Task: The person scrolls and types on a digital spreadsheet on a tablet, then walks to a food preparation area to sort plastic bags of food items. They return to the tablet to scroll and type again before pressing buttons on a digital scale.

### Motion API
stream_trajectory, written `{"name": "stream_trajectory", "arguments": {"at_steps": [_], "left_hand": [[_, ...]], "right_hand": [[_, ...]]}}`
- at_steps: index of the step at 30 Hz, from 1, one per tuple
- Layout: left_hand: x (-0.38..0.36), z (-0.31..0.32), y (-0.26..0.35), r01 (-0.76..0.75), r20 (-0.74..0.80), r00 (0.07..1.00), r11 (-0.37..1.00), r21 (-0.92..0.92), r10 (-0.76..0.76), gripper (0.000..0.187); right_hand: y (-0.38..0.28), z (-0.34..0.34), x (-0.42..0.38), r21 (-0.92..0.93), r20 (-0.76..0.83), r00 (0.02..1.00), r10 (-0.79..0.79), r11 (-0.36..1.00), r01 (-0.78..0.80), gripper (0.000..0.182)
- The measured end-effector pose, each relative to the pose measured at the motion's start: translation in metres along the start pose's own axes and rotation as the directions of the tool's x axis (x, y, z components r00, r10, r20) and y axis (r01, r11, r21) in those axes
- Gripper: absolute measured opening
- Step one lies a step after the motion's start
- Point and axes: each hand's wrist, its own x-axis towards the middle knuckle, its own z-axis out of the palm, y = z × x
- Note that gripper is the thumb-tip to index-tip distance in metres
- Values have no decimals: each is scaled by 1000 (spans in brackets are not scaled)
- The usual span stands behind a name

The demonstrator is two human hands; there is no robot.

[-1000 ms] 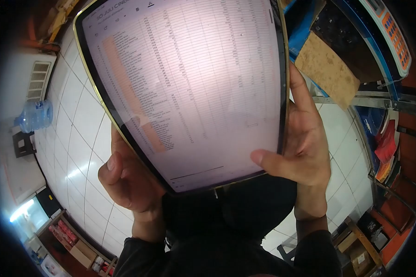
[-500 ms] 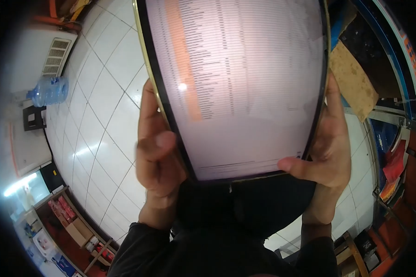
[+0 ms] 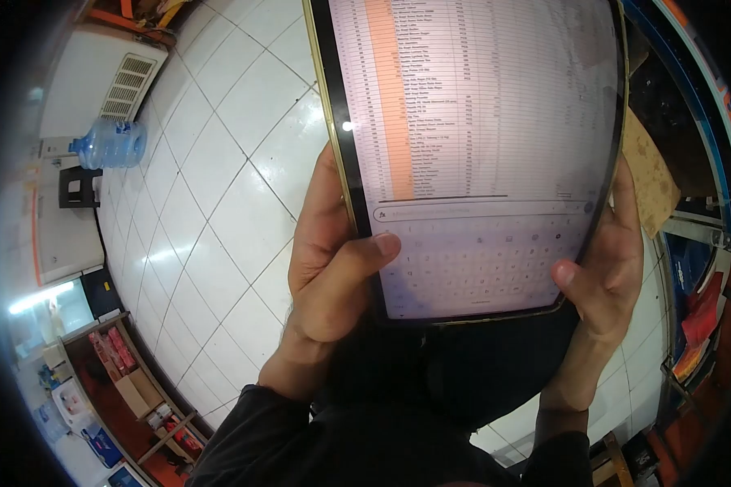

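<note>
A large tablet [image 3: 495, 154] with a gold edge is held upright between my two hands, over my dark-clothed lap. Its screen shows a spreadsheet with an orange column, a formula bar and an on-screen keyboard below. My left hand [image 3: 329, 268] grips the left edge, fingers behind, its thumb over the keyboard's left side. On the right edge, my right hand [image 3: 605, 276] closes around the tablet, with its thumb at the keyboard's lower right. The fingers behind the tablet are partly hidden.
White floor tiles [image 3: 219, 187] spread to the left. A blue water jug [image 3: 112, 144] lies near a white vented unit [image 3: 128, 85]. Shelves with boxes [image 3: 138, 394] stand at lower left. A tan board [image 3: 651, 174] and shelving with red packets [image 3: 701, 316] are on the right.
The tablet and both hands have shifted right in view. A keyboard and formula bar have appeared on the screen. My left thumb has moved onto the screen.
</note>
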Motion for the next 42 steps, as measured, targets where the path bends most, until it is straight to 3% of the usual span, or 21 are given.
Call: {"name": "stream_trajectory", "arguments": {"at_steps": [3,5,8,11,15,17,20,24,27,30,37,40,42], "left_hand": [[1,-7,-6,-37,62,997,998,-42,39,90],[5,-14,-11,-170,255,949,982,-84,186,91],[3,-7,-6,-171,207,964,985,8,166,94],[4,-5,-6,-140,162,976,989,-51,147,91],[11,-5,-6,-224,275,936,974,-20,220,89],[10,-1,-3,-205,210,962,969,136,174,89],[9,-1,-6,-206,183,968,957,203,169,92],[8,0,-6,-186,145,975,972,144,166,93],[9,-1,-7,-214,144,970,969,126,196,92],[9,-2,-8,-218,130,971,969,115,203,90],[7,-3,-8,-174,25,985,975,140,172,91],[6,-6,-10,-210,-29,976,965,158,217,91],[4,-8,-11,-142,-119,980,982,122,157,91]], "right_hand": [[-1,0,-1,-3,-21,1000,8,1000,-8,97],[-2,0,-1,-11,-28,999,16,1000,-16,97],[-2,0,0,-16,-26,1000,5,1000,-5,96],[-3,0,0,-38,-18,1000,1,999,-2,96],[-5,1,0,-8,-19,999,31,999,-31,91],[-3,2,0,-15,-10,1000,21,1000,-21,89],[-4,2,-1,71,-38,999,35,997,-32,84],[-10,2,2,83,63,994,89,992,-94,64],[-12,5,2,100,29,989,147,984,-150,64],[-5,1,3,132,76,994,75,988,-84,68],[-9,1,2,90,96,992,86,992,-94,80],[-14,2,4,61,85,990,116,991,-121,77],[-25,7,12,13,133,967,218,975,-222,85]]}}
